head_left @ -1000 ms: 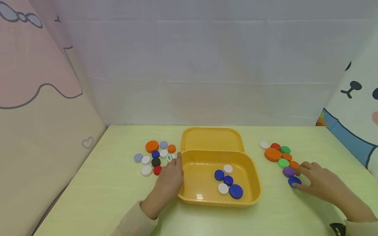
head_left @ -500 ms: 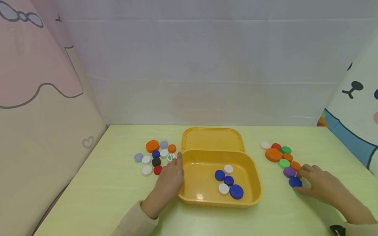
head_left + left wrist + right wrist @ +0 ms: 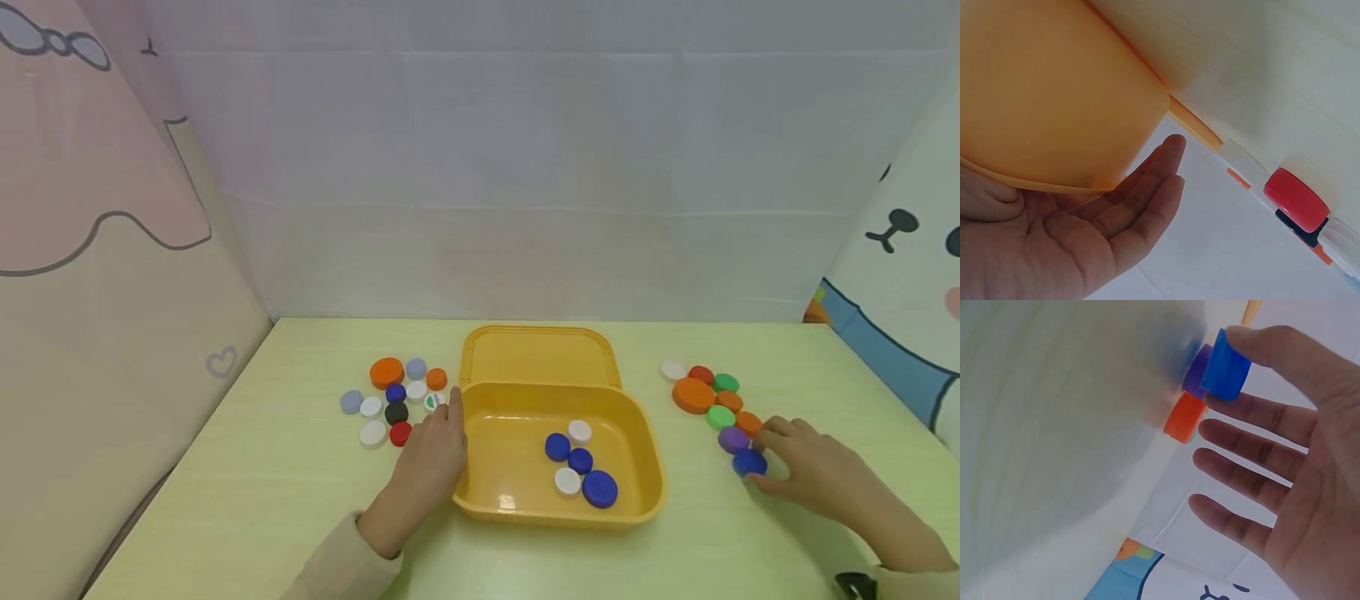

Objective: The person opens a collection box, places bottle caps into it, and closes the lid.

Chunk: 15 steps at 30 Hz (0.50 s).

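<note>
At the right, my right hand (image 3: 813, 462) pinches a blue bottle cap (image 3: 1227, 369) between thumb and index finger; the other fingers are spread. The cap stays among others, beside a purple cap (image 3: 733, 439) and an orange cap (image 3: 1185, 417). My left hand (image 3: 431, 454) rests along the left rim of a yellow plastic box (image 3: 648, 492), index finger pointing forward. In the left wrist view its fingers look mostly straight against the rim, the thumb bent close to it. Inside the box lie white caps (image 3: 567, 481) and blue caps (image 3: 600, 488).
The box's yellow lid (image 3: 538, 356) lies behind it. Left of the box is a loose group of caps, among them a large orange cap (image 3: 387, 372), a black cap (image 3: 396, 412) and a red cap (image 3: 401, 433). More caps, including a green cap (image 3: 721, 417), trail back at the right.
My right hand has shifted very slightly about the blue cap, uncovering more of its top. The left hand and the caps in the box stay as they were.
</note>
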{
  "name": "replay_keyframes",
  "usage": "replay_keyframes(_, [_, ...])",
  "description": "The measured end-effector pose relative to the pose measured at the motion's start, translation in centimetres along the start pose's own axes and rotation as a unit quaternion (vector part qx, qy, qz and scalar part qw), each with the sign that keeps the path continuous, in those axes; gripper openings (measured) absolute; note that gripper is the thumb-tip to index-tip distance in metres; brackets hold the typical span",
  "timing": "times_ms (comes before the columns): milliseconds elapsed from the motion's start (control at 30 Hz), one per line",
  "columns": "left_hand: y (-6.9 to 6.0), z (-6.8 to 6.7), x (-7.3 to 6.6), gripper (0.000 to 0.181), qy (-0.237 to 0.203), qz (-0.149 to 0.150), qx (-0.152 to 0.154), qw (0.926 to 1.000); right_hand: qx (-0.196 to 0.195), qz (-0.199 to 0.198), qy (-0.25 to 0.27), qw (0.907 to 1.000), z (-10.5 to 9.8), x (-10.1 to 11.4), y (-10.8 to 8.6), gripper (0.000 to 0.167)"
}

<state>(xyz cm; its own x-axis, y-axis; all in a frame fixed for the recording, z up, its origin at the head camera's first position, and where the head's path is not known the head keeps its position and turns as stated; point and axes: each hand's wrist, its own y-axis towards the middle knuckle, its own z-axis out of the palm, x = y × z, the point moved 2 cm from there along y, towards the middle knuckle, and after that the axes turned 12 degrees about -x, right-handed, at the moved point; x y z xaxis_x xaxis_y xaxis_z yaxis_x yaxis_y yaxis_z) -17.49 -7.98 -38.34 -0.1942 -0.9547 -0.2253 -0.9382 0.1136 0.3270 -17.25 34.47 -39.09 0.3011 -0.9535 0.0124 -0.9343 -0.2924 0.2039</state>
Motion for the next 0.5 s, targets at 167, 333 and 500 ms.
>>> replay_keyframes(167, [0.0, 0.0, 0.0, 0.049, 0.004, 0.002, -0.002, 1.0, -0.013, -0.006, 0.0, 0.9999, -0.9, 0.9, 0.3, 0.033])
replay_keyframes(333, [0.0, 0.0, 0.0, 0.048, 0.004, 0.005, -0.005, 1.0, -0.037, -0.028, -0.004, 0.9989, -2.3, 2.6, 0.9, 0.033])
replay_keyframes(500, [0.0, -0.1, 0.0, 0.048, 0.004, 0.007, -0.007, 0.9999, -0.058, -0.047, 0.0, 0.9972, -3.4, 4.5, 1.8, 0.031])
